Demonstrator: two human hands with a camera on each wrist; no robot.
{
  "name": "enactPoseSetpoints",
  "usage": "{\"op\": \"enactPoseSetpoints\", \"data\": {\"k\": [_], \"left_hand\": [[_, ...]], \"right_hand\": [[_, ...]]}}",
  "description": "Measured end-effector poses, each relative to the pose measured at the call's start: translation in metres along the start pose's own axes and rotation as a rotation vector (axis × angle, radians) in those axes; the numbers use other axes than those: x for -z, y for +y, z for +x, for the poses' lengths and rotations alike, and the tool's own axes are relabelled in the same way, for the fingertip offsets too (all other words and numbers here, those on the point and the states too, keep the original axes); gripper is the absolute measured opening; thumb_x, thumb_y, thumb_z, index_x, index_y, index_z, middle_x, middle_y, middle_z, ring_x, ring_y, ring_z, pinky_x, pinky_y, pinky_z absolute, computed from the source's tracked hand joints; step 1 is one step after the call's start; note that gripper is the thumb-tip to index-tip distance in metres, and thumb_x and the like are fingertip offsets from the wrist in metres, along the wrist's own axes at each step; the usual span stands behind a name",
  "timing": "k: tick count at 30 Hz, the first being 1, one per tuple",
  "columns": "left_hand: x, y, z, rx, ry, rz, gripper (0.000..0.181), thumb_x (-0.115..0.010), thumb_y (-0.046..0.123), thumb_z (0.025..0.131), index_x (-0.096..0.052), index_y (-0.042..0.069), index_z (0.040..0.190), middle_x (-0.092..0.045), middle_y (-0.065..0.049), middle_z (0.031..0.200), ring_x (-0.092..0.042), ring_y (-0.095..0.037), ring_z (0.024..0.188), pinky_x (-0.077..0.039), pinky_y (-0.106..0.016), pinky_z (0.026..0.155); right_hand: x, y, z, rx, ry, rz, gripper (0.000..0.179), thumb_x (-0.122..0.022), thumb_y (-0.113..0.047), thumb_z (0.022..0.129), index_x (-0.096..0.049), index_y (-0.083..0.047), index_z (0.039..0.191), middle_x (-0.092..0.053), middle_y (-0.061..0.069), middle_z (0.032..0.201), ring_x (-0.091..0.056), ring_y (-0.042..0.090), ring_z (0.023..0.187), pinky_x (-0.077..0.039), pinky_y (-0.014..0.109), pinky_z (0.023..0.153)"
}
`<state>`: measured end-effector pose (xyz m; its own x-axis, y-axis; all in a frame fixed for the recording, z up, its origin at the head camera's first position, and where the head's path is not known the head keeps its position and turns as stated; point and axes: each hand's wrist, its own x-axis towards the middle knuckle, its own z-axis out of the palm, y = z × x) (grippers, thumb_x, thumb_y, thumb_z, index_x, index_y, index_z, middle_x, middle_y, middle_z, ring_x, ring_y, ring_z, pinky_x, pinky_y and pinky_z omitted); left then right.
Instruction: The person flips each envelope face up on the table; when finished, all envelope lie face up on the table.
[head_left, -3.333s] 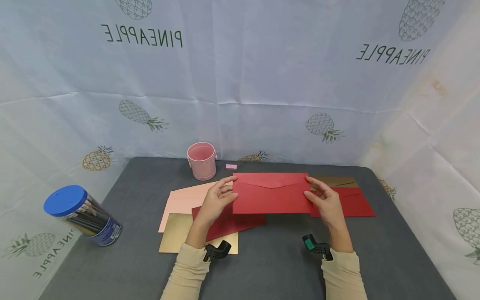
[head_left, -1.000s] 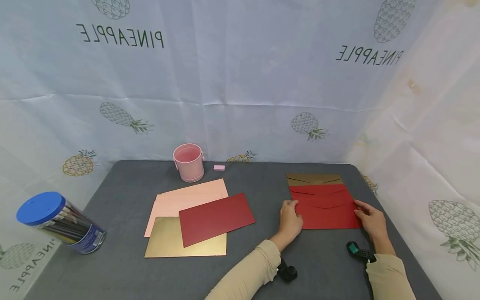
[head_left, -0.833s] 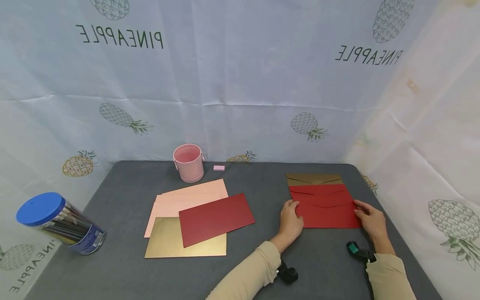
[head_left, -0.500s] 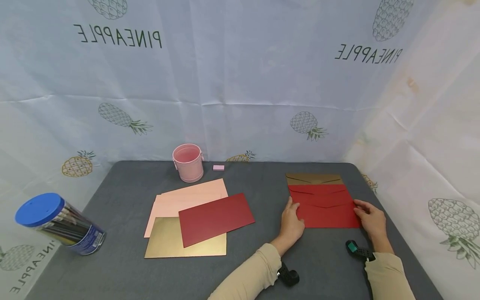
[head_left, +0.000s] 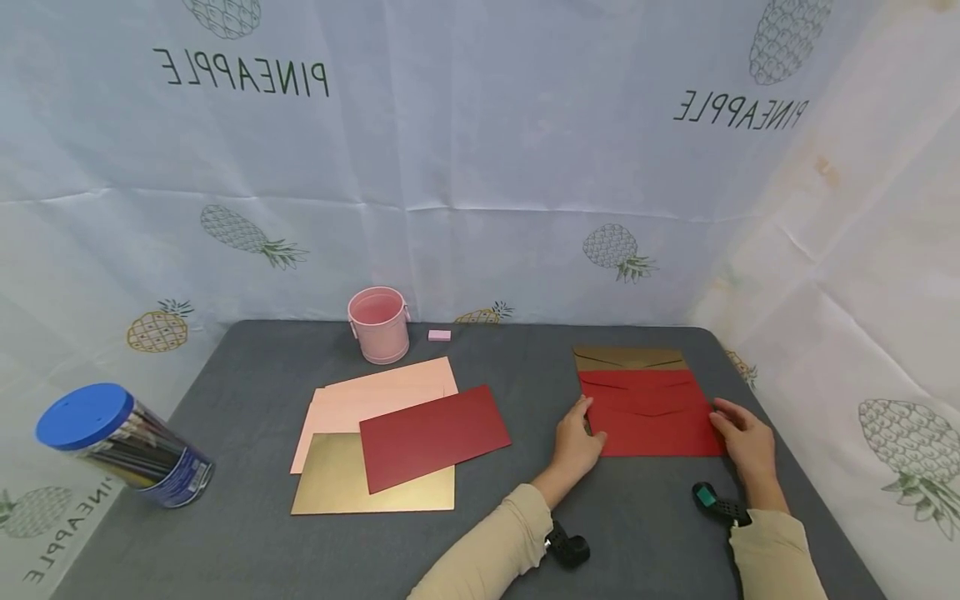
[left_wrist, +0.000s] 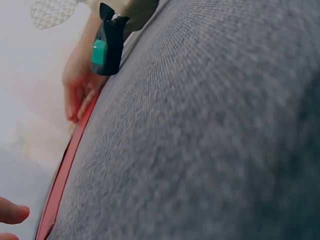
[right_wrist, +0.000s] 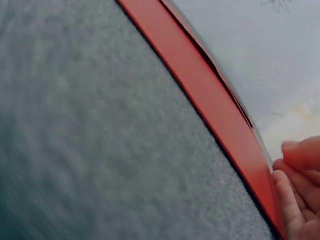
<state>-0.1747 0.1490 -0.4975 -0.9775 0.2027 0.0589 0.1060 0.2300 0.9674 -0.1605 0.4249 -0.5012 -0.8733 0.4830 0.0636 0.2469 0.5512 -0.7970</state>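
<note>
Two overlapping red envelopes [head_left: 656, 432] lie flap side up at the right of the table, partly over a brown-gold envelope [head_left: 628, 358]. At their left edge is my left hand [head_left: 576, 446], its forefinger by the corner and thumb apart from it. In the left wrist view, its fingertips [left_wrist: 14, 212] are spread and hold nothing. My right hand [head_left: 748, 446] rests its fingers along the right edge. The right wrist view has those fingers [right_wrist: 285, 192] touching the red envelope's [right_wrist: 220, 110] side, loosely bent without pinching it.
Left of centre lie a dark red envelope [head_left: 435, 437], a gold one [head_left: 330, 483] and overlapping pink ones [head_left: 375, 404]. Behind them stand a pink bucket [head_left: 380, 337] and a small pink block [head_left: 439, 335]. A blue-lidded jar [head_left: 138, 450] of dark sticks stands far left.
Both hands have carried a red envelope from mid-table to the right and laid it over the other red one. Lately the left hand has drawn slightly leftward off its edge.
</note>
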Motion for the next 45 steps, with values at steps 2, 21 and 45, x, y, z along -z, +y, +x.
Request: {"op": "enactPoseSetpoints", "data": {"k": [2,21,45], "left_hand": [[0.002,-0.002,0.001,0.002,-0.007,-0.008,0.057,-0.065,-0.003,0.083,-0.045,-0.004,0.137,-0.043,-0.018,0.145,-0.051,-0.031,0.124,-0.05,-0.033,0.095],[0.114,-0.012,-0.038,-0.039,-0.202,-0.08,0.055,-0.062,0.006,0.089,-0.04,-0.01,0.137,-0.044,-0.027,0.14,-0.042,-0.039,0.131,-0.04,-0.045,0.105],[0.282,-0.043,-0.09,0.068,0.319,0.105,0.057,-0.064,0.003,0.088,-0.04,-0.006,0.138,-0.043,-0.026,0.142,-0.04,-0.038,0.133,-0.034,-0.044,0.108]], "right_hand": [[-0.001,-0.001,-0.002,-0.026,0.017,0.064,0.047,-0.059,-0.027,0.093,-0.054,0.001,0.13,-0.046,-0.041,0.078,-0.044,-0.024,0.077,-0.038,0.002,0.066],[-0.027,-0.054,-0.038,0.257,-0.076,0.065,0.053,-0.063,-0.022,0.092,-0.046,-0.002,0.138,-0.049,0.025,0.136,-0.048,-0.01,0.114,-0.035,-0.004,0.085],[-0.155,-0.14,-0.109,0.505,-0.685,0.371,0.057,-0.066,-0.009,0.088,-0.042,0.009,0.136,-0.045,0.03,0.138,-0.046,0.041,0.126,-0.042,0.043,0.102]]}}
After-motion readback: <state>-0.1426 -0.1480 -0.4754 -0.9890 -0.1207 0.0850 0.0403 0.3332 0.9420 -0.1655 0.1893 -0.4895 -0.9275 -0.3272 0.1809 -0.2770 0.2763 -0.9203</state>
